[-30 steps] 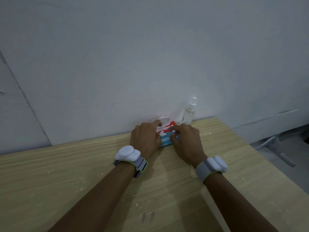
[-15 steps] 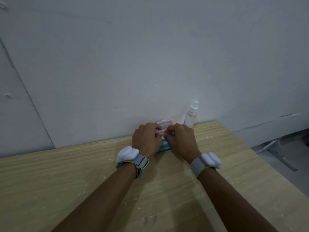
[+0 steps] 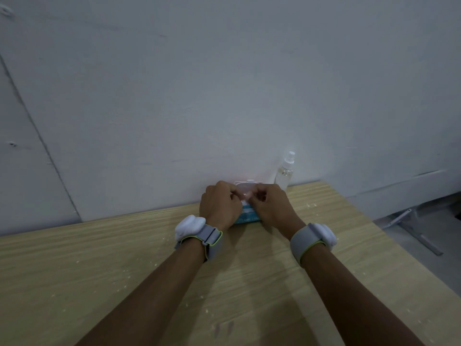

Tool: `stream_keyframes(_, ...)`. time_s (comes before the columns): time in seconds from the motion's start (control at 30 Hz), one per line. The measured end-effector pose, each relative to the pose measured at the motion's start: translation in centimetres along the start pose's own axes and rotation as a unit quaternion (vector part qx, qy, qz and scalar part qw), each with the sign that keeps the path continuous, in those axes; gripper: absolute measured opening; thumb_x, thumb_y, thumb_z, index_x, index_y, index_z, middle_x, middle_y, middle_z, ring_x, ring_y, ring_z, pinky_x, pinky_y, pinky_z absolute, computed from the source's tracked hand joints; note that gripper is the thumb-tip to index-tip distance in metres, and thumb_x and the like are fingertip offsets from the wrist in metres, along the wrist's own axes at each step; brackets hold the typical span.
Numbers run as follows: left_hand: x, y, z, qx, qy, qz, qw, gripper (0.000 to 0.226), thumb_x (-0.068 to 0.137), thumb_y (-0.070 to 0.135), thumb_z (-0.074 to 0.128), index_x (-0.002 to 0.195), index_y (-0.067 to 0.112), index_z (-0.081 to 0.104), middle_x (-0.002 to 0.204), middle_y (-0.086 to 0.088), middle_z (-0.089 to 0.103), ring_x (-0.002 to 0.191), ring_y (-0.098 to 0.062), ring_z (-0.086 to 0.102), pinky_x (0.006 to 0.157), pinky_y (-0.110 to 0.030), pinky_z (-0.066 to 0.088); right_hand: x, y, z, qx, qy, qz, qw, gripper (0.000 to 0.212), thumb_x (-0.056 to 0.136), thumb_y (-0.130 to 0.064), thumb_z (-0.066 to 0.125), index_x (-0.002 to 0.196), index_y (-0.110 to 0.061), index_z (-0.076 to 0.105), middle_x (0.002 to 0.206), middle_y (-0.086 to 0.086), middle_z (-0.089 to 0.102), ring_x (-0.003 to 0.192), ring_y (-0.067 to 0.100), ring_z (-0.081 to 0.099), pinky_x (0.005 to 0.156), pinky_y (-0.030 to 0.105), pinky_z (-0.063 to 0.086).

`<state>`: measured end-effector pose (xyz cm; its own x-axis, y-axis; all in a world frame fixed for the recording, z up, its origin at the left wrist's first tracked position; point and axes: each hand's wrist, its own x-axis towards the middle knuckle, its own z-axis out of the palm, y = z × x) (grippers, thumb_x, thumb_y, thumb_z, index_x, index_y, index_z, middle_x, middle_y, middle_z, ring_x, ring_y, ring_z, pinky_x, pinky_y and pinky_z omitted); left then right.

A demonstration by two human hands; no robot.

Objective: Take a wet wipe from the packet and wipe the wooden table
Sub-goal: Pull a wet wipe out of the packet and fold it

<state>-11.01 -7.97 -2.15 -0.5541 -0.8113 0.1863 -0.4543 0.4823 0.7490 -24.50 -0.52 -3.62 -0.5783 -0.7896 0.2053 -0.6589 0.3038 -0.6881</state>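
Observation:
A wet wipe packet (image 3: pixel 247 216), blue and white with a pale flip lid, lies on the wooden table (image 3: pixel 99 270) against the wall. Its lid (image 3: pixel 245 186) stands raised at the back. My left hand (image 3: pixel 220 204) rests curled over the packet's left half and holds it down. My right hand (image 3: pixel 272 207) is curled over the right half, its fingertips pinching at the packet's opening. The hands hide most of the packet, and no wipe shows clearly between the fingers.
A small clear spray bottle (image 3: pixel 285 171) with a white nozzle stands against the wall just right of the packet. Pale crumbs are scattered over the tabletop. The table's right edge (image 3: pixel 399 245) drops to a grey floor with a metal leg.
Both hands have closed in over the packet, covering the red and white top seen earlier. The lid stays raised. The view has tilted slightly.

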Motion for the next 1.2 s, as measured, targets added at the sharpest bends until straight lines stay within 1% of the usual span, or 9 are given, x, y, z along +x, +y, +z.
stream_keyframes(0.13,0.2,0.1,0.1,0.009,-0.013,0.001,1.000,0.029,0.091,0.008,0.056,0.088,0.022,0.081,0.094,-0.007,0.076,0.090,-0.028,0.070,0.082,-0.039,0.059,-0.1,0.1,-0.1,-0.001,-0.010,0.009,1.000,0.009,0.096,-0.018,0.070,0.088,-0.020,0.074,0.086,-0.002,0.072,0.080,0.006,0.062,0.067,0.013,0.044)
stream_keyframes(0.27,0.2,-0.3,0.3,0.017,-0.027,-0.003,0.999,0.028,0.091,0.008,0.057,0.095,0.021,0.082,0.104,-0.007,0.076,0.097,-0.027,0.070,0.088,-0.039,0.058,-0.4,0.2,-0.1,0.000,-0.008,0.008,1.000,0.012,0.095,-0.017,0.071,0.086,-0.024,0.074,0.087,-0.002,0.073,0.078,0.002,0.062,0.069,0.011,0.046)
stream_keyframes(0.37,0.3,-0.9,0.3,0.005,-0.036,-0.011,0.999,0.029,0.091,0.007,0.056,0.095,0.019,0.082,0.104,-0.006,0.076,0.099,-0.025,0.070,0.090,-0.038,0.058,-0.4,0.5,-0.5,-0.014,0.002,-0.002,1.000,0.005,0.093,-0.015,0.074,0.090,-0.016,0.077,0.089,-0.001,0.075,0.082,0.007,0.066,0.074,0.012,0.047)
stream_keyframes(0.43,0.3,-1.1,0.3,-0.005,-0.038,-0.011,0.999,0.029,0.091,0.006,0.056,0.095,0.018,0.082,0.102,-0.006,0.077,0.098,-0.024,0.070,0.091,-0.038,0.058,-0.5,0.7,-0.8,-0.044,-0.006,-0.022,0.999,0.004,0.090,-0.014,0.076,0.093,-0.013,0.079,0.088,-0.004,0.074,0.080,0.004,0.064,0.071,0.004,0.044)
stream_keyframes(0.53,0.2,-1.1,0.3,-0.009,-0.033,-0.002,0.999,0.029,0.091,0.005,0.056,0.098,0.017,0.081,0.103,-0.006,0.077,0.098,-0.022,0.070,0.092,-0.038,0.057,-0.6,0.6,-0.7,-0.073,-0.010,-0.042,0.996,0.002,0.088,-0.013,0.077,0.088,-0.011,0.078,0.078,-0.011,0.064,0.070,-0.001,0.056,0.066,-0.002,0.041)
stream_keyframes(0.7,0.1,-0.8,0.4,-0.014,-0.027,0.006,1.000,0.029,0.092,0.005,0.056,0.100,0.017,0.081,0.104,-0.004,0.077,0.099,-0.022,0.070,0.092,-0.037,0.057,-0.7,0.5,0.0,-0.065,0.018,-0.056,0.996,0.006,0.088,-0.009,0.074,0.083,-0.012,0.076,0.078,-0.007,0.065,0.070,-0.005,0.054,0.070,-0.004,0.038)
stream_keyframes(0.9,0.0,-0.3,0.9,-0.013,-0.034,0.029,0.999,0.016,0.090,0.025,0.068,0.089,0.015,0.080,0.087,-0.001,0.074,0.082,-0.017,0.069,0.079,-0.038,0.060,-0.9,0.7,0.3,-0.052,0.031,-0.050,0.997,0.017,0.086,0.003,0.066,0.083,-0.014,0.071,0.075,-0.001,0.070,0.070,0.005,0.062,0.063,0.006,0.046)
stream_keyframes(1.07,0.2,-0.8,1.0,-0.016,-0.003,-0.017,1.000,0.014,0.085,0.009,0.068,0.087,0.010,0.081,0.093,-0.009,0.076,0.094,-0.024,0.069,0.086,-0.036,0.059,-1.1,0.8,0.4,-0.058,0.045,-0.079,0.994,0.015,0.084,-0.002,0.070,0.082,-0.016,0.068,0.081,-0.004,0.066,0.074,0.001,0.059,0.067,0.010,0.042)
stream_keyframes(1.2,-0.1,-1.1,0.7,-0.044,0.018,-0.014,0.999,0.015,0.082,0.004,0.070,0.083,0.012,0.083,0.083,-0.003,0.077,0.083,-0.014,0.071,0.081,-0.029,0.060,-1.0,0.8,0.5,-0.083,0.048,-0.086,0.992,0.008,0.087,-0.015,0.072,0.079,-0.015,0.074,0.080,-0.001,0.067,0.075,0.007,0.060,0.066,0.015,0.047)
